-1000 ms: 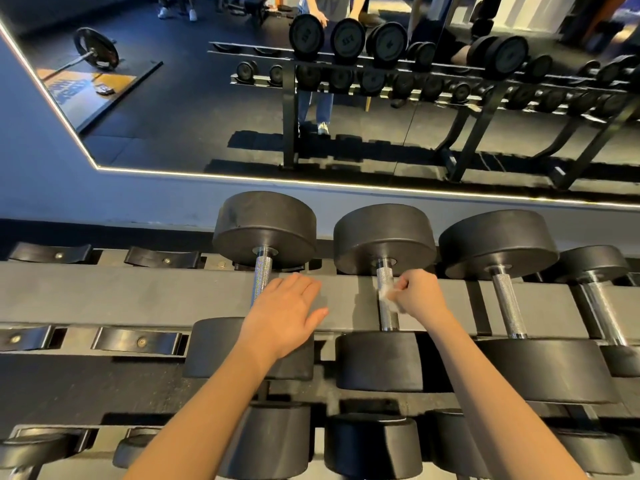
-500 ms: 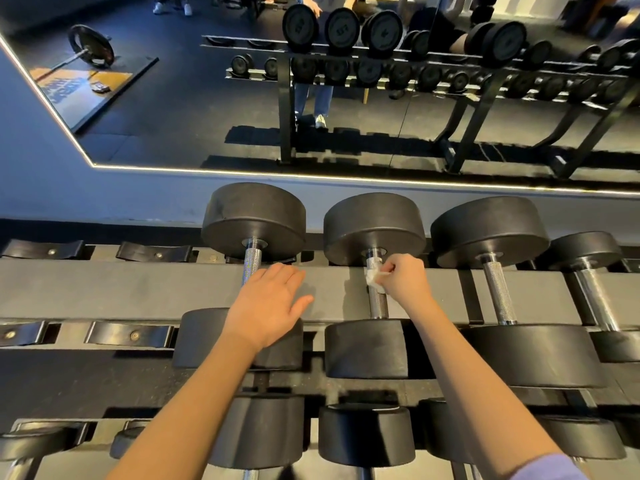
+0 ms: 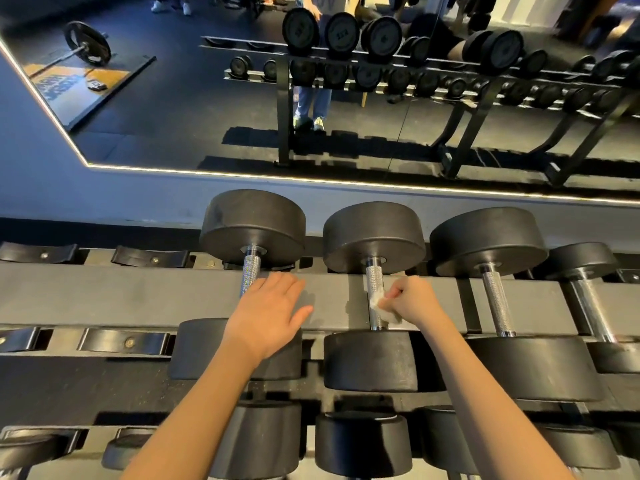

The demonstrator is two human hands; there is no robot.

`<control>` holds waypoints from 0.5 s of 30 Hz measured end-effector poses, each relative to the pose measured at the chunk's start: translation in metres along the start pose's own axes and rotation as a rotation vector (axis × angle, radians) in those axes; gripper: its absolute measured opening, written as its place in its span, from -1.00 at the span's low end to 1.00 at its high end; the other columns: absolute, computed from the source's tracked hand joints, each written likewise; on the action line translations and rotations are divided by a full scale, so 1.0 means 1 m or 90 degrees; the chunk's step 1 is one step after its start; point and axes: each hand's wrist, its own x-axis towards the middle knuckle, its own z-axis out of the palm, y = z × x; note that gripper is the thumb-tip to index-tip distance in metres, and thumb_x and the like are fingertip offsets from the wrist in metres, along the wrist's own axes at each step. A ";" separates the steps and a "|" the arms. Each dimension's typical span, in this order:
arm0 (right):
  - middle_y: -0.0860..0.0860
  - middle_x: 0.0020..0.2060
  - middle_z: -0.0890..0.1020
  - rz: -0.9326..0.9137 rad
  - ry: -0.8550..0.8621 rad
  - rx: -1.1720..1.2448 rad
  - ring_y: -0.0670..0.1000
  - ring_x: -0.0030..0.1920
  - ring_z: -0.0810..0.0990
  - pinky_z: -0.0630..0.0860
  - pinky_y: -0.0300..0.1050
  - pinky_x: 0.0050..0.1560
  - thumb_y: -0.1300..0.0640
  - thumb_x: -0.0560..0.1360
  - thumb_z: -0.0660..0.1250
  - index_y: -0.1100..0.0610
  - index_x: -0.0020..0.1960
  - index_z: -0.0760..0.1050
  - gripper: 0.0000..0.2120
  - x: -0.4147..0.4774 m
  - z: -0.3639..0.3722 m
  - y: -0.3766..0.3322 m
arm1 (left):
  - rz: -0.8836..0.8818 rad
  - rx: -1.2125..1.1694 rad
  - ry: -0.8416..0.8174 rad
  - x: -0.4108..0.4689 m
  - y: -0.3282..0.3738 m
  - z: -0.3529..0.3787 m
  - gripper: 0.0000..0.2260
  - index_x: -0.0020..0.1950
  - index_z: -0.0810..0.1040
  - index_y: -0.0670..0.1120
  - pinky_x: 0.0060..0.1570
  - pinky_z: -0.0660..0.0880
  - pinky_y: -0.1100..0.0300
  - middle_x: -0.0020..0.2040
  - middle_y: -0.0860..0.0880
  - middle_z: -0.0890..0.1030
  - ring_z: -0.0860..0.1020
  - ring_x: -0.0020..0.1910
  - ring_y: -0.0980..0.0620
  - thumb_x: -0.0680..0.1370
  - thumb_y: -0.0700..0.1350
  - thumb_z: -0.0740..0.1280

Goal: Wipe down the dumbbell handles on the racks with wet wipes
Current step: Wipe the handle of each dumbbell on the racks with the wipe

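Three large black dumbbells lie side by side on the top rack [image 3: 104, 292]. My right hand [image 3: 414, 301] pinches a white wet wipe [image 3: 379, 304] against the knurled handle of the middle dumbbell [image 3: 374, 282], about halfway along it. My left hand [image 3: 268, 315] lies flat, fingers straight, over the near end of the left dumbbell's handle [image 3: 250, 273] and its front head. The right dumbbell's handle [image 3: 495, 303] is untouched.
A smaller dumbbell [image 3: 585, 299] sits at the far right. Empty cradles [image 3: 126, 341] line the rack's left side. More dumbbells [image 3: 362, 441] fill the lower tier. A wall mirror [image 3: 173, 98] behind the rack reflects a person's legs and other racks.
My right hand slid the wipe up toward the far head, then back down to the middle of the handle. My left hand stayed in place.
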 end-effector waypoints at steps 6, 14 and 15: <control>0.21 -0.12 0.66 0.038 0.061 0.042 0.13 -0.06 0.60 0.51 -0.06 -0.04 0.31 0.42 0.35 0.34 -0.15 0.61 -0.91 0.002 0.001 -0.006 | 0.005 -0.010 0.006 -0.001 0.001 -0.002 -0.23 0.47 0.29 -0.04 0.35 0.24 0.12 0.38 0.02 0.38 0.31 0.37 0.04 0.43 0.26 -0.34; 0.19 -0.16 0.63 0.043 0.035 -0.016 0.12 -0.08 0.59 0.44 -0.15 -0.15 0.28 0.40 0.38 0.34 -0.18 0.59 -0.90 -0.009 0.003 -0.013 | 0.009 -0.049 0.019 0.000 0.002 -0.007 -0.22 0.43 0.33 -0.07 0.30 0.27 0.11 0.34 0.00 0.42 0.34 0.33 0.00 0.42 0.25 -0.32; 0.21 -0.19 0.63 0.047 0.042 -0.020 0.10 -0.14 0.57 0.43 -0.15 -0.17 0.27 0.40 0.37 0.35 -0.19 0.59 -0.89 -0.009 0.003 -0.015 | 0.014 -0.049 0.019 0.000 0.002 -0.006 -0.23 0.43 0.34 -0.08 0.30 0.28 0.10 0.34 -0.01 0.42 0.35 0.33 0.00 0.43 0.25 -0.31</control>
